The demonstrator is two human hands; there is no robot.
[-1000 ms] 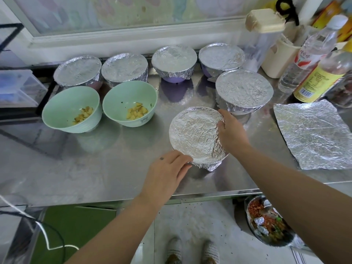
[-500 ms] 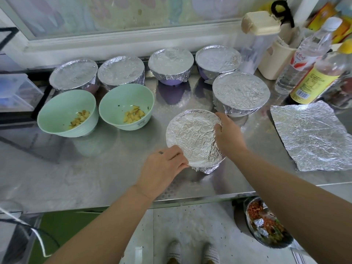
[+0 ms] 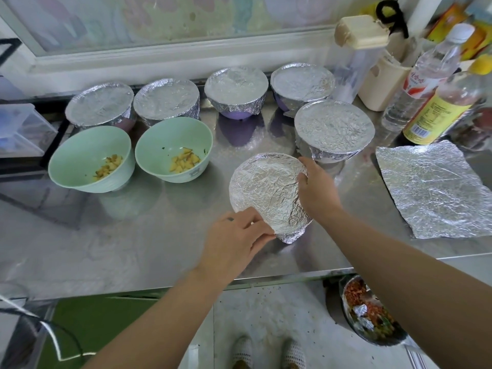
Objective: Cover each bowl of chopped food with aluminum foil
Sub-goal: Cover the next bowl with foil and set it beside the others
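Observation:
A foil-covered bowl [image 3: 266, 190] sits mid-counter, tilted toward me. My left hand [image 3: 235, 241] presses the foil at its near-left rim, and my right hand [image 3: 315, 190] grips its right rim. Two uncovered green bowls [image 3: 87, 161] [image 3: 173, 153] holding yellow chopped pieces stand to the left. Several bowls wrapped in foil line the back, among them one with a purple base [image 3: 237, 91], and a larger covered one [image 3: 334, 129] stands just beyond my right hand. A loose foil sheet [image 3: 436, 190] lies flat at the right.
Bottles [image 3: 423, 78] [image 3: 447, 107], a beige container [image 3: 380, 83] and a clear lidded jug [image 3: 351, 49] crowd the back right. The steel counter's front edge [image 3: 266, 280] is near me. Below it at right, a bowl of red scraps [image 3: 370, 312] sits on the floor.
The foil-covered bowl has tipped and turned slightly between my hands; my left hand has closed in on its near rim. The camera view shifted a little.

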